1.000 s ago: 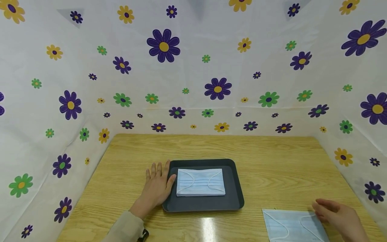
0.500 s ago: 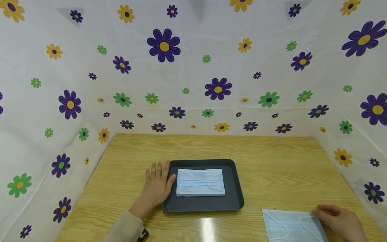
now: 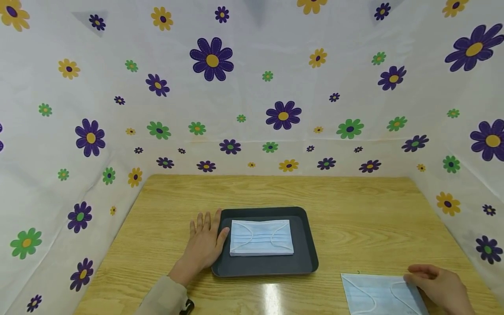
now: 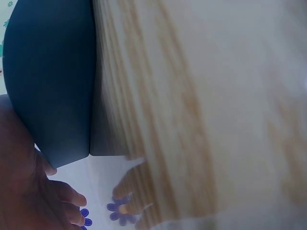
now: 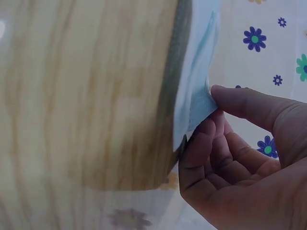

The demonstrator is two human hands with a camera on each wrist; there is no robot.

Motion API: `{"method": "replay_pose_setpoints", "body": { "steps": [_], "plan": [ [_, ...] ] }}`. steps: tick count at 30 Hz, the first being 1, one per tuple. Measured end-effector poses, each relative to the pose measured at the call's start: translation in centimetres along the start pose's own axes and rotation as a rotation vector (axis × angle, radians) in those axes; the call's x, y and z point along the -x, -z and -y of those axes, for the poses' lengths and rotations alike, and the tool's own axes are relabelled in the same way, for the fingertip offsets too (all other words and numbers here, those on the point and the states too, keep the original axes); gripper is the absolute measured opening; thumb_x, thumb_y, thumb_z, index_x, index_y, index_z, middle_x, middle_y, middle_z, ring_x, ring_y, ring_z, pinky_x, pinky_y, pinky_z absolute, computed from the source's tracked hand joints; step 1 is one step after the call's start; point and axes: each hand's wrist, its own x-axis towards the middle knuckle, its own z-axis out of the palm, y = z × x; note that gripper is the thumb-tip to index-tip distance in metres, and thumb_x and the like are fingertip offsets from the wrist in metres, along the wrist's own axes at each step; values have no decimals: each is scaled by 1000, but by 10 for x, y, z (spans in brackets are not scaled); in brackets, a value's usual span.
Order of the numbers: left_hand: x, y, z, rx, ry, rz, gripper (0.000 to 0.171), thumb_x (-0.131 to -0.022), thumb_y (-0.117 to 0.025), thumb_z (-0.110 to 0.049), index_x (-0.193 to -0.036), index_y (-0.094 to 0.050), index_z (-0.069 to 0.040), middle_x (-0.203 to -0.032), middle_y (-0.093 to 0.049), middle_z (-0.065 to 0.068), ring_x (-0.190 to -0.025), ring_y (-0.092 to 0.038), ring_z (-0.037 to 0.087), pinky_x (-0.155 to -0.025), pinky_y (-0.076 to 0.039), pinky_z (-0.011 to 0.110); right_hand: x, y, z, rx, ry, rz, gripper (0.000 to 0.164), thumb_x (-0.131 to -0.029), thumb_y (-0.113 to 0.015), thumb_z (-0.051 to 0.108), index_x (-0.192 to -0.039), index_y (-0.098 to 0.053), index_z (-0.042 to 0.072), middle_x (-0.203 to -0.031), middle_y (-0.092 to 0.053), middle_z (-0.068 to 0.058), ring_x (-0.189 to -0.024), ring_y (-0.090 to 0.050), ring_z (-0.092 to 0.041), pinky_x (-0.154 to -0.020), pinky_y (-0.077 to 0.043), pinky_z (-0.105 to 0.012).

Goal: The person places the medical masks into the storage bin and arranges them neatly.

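A dark grey tray [image 3: 271, 266] lies mid-table with a small stack of light blue pleated face masks [image 3: 261, 238] in it, white ear loops on top. Against the tray's left rim rests my left hand [image 3: 201, 247], fingers straight and thumb along the edge; the left wrist view shows the tray's outer wall [image 4: 53, 81] beside that hand. To the right, another face mask [image 3: 378, 295] lies near the front, cut off by the lower frame edge. My right hand [image 3: 441, 284] pinches its right side between thumb and curled index finger, and the right wrist view shows the mask's corner [image 5: 199, 105] raised there.
The wooden table [image 3: 354, 218] is glossy and reflects light near the front. A white cloth [image 3: 244, 96] printed with flowers walls it off at the back and both sides. A dark band [image 3: 188, 306] sits at my left wrist.
My right hand has shifted slightly left onto the mask's right side, and its fingers have closed on it. The left hand, tray and stacked masks have stayed in place.
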Motion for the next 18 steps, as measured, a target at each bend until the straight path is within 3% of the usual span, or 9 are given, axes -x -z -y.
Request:
{"method": "replay_pose_setpoints", "body": {
  "steps": [4, 8, 13, 18],
  "plan": [
    [0, 0, 0, 1, 0, 0, 70, -114, -32, -51, -170, -18, -12, -168, -24, 36, -159, -13, 56, -125, -9, 76, -5, 2, -4, -78, -23, 47, 65, -92, -83, 35, -130, -64, -14, -98, -79, -17, -84, -70, -20, -70, -61, -37],
    [0, 0, 0, 0, 1, 0, 70, -114, -33, -50, -170, -18, -12, -168, -24, 36, -159, -13, 56, -125, -9, 76, -9, 4, -7, -138, -45, 79, 60, -95, -81, 32, -131, -65, -12, -103, -79, -19, -89, -71, -21, -73, -62, -38],
    [1, 1, 0, 4, 1, 0, 70, -114, -34, -50, -170, -18, -12, -168, -25, 36, -159, -14, 56, -125, -10, 76, -12, 0, -7, -197, -60, 97, 52, -98, -78, 27, -128, -66, -14, -100, -79, -13, -88, -71, -16, -74, -64, -38],
    [1, 1, -1, 2, -5, -8, 70, -114, -36, -50, -170, -21, -11, -167, -26, 36, -158, -16, 58, -124, -11, 76, -14, -3, -6, -230, -63, 101, 58, -97, -78, 30, -131, -62, -14, -98, -79, -5, -87, -68, -11, -75, -64, -37]
  ]
}}
